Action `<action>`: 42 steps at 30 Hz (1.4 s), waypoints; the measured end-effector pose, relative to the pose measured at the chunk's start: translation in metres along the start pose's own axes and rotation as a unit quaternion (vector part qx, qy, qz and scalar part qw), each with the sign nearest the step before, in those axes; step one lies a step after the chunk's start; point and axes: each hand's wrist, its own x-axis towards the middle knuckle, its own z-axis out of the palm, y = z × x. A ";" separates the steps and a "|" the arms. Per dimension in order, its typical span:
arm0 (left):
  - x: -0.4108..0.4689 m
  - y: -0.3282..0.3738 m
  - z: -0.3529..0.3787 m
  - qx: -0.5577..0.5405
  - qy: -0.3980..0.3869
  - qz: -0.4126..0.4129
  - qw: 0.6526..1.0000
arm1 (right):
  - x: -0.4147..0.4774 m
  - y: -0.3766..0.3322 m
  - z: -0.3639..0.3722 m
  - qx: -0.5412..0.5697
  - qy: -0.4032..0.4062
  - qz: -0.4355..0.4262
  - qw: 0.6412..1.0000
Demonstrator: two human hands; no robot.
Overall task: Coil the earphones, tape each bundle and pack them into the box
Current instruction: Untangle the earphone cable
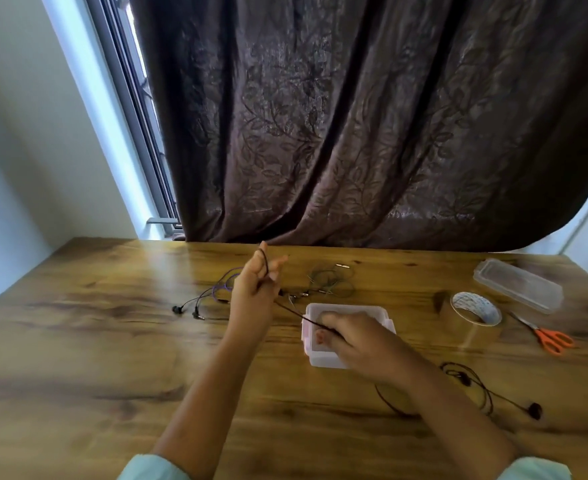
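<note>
**Step 1, coiling.** Near right, the black earphones (pixel 476 386) trail across the table (pixel 112 341). Your right hand (pixel 358 341) pinches their cord over the box (pixel 323 361). Your left hand (pixel 254 289), index finger and thumb spread and the other fingers seemingly curled on the cord, carries 1 loop. Next, wind further turns evenly. The tape roll (pixel 472 317) lies farther right.

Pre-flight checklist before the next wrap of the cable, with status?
1. Cable looped over the left hand: ok.
2. Right hand pinches the cable, and the run between the hands is taut: ok.
3. Box open, lid set aside: ok.
4. Tape and scissors on the table to the right: ok.
5. Loose loops by the right forearm free of knots: cannot tell, the arm hides part.
</note>
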 end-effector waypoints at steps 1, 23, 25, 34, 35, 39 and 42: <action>-0.001 -0.006 -0.005 0.071 -0.011 0.022 0.997 | 0.000 0.001 -0.007 -0.017 0.003 -0.008 1.000; -0.016 0.031 0.032 -0.218 -0.091 -0.065 0.969 | 0.027 0.021 0.014 0.227 0.097 0.020 0.969; -0.008 0.022 0.023 0.029 -0.077 0.041 0.996 | 0.017 0.018 0.015 0.185 0.071 0.008 0.980; -0.016 -0.006 0.003 0.354 -0.288 -0.024 0.889 | -0.003 0.010 -0.039 0.039 0.066 -0.036 0.996; -0.022 -0.002 0.005 0.317 -0.314 -0.047 0.894 | -0.001 0.012 -0.046 0.056 0.082 -0.043 0.994; -0.042 0.025 0.017 -0.002 -0.357 -0.138 0.924 | 0.013 0.015 -0.055 0.182 0.187 -0.045 0.964; -0.044 0.032 0.021 -0.167 -0.336 -0.143 0.916 | 0.022 0.015 -0.037 0.289 0.207 -0.004 0.935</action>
